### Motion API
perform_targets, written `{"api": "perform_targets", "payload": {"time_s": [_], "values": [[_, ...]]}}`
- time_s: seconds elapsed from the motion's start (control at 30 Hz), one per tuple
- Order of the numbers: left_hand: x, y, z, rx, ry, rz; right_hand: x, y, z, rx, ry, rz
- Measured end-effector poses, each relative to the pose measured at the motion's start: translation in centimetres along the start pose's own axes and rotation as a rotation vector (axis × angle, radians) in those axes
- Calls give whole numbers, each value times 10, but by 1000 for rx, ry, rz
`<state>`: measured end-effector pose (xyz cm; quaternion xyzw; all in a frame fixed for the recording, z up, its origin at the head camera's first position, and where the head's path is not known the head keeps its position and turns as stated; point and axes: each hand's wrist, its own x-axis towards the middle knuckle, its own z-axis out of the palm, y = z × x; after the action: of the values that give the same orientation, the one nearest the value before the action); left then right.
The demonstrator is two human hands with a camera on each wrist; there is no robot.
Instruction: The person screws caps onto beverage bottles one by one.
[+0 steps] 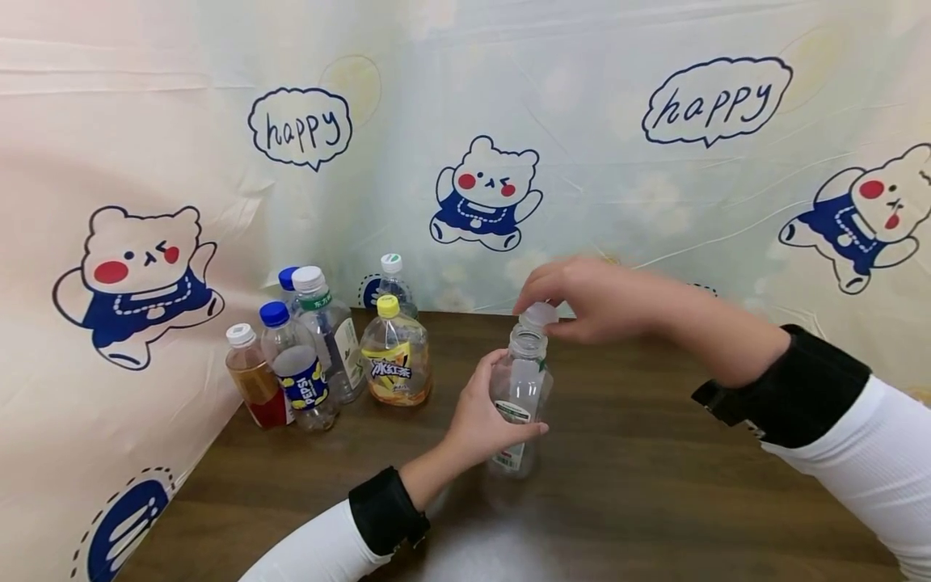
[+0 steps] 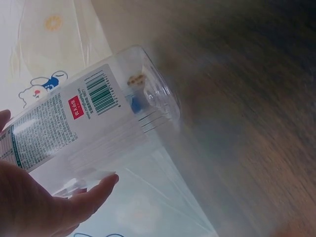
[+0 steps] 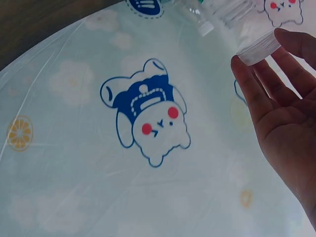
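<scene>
My left hand (image 1: 480, 420) grips a clear plastic bottle (image 1: 525, 384) round its body, fingers behind and thumb across the front. The bottle's label with a barcode (image 2: 101, 94) shows up close in the left wrist view. Its threaded neck is uncovered at the top. Just above that opening, my right hand (image 1: 596, 299) pinches a white translucent cap (image 1: 541, 314) between thumb and fingertips. In the right wrist view the cap (image 3: 259, 48) is held by its rim, apart from the other fingers (image 3: 296, 74). Whether the cap touches the neck I cannot tell.
Several capped bottles stand at the left: a yellow-capped tea bottle (image 1: 396, 356), a blue-capped Pepsi bottle (image 1: 298, 372), a white-capped bottle with a red and gold wrap (image 1: 258, 380). A printed curtain (image 1: 582, 186) hangs behind the brown table (image 1: 655, 469).
</scene>
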<state>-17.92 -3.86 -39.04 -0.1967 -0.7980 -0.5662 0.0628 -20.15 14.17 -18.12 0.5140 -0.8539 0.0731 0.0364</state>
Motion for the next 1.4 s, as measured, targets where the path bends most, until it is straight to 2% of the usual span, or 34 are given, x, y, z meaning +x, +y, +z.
{"api": "perform_targets", "payload": {"time_s": [0.13, 0.27, 0.57, 0.87, 1.2, 1.3, 1.4], "values": [[-2, 1, 1, -12, -12, 15, 3, -4, 6, 30, -31, -40], [-2, 3, 1, -10, -12, 27, 5, -5, 6, 37, -33, -34], [-1, 7, 1, 1, -20, 25, 7, -7, 6, 31, -64, 34], [-1, 7, 4, -3, -28, 29, 8, -6, 9, 5, -54, 114], [1, 7, 3, 6, -19, 36, 12, -1, 18, -75, -18, 127], [1, 7, 2, 5, -20, 32, 12, -3, 15, -45, -33, 168], [1, 7, 2, 1, -21, 29, 10, -5, 7, 43, -54, 167]]}}
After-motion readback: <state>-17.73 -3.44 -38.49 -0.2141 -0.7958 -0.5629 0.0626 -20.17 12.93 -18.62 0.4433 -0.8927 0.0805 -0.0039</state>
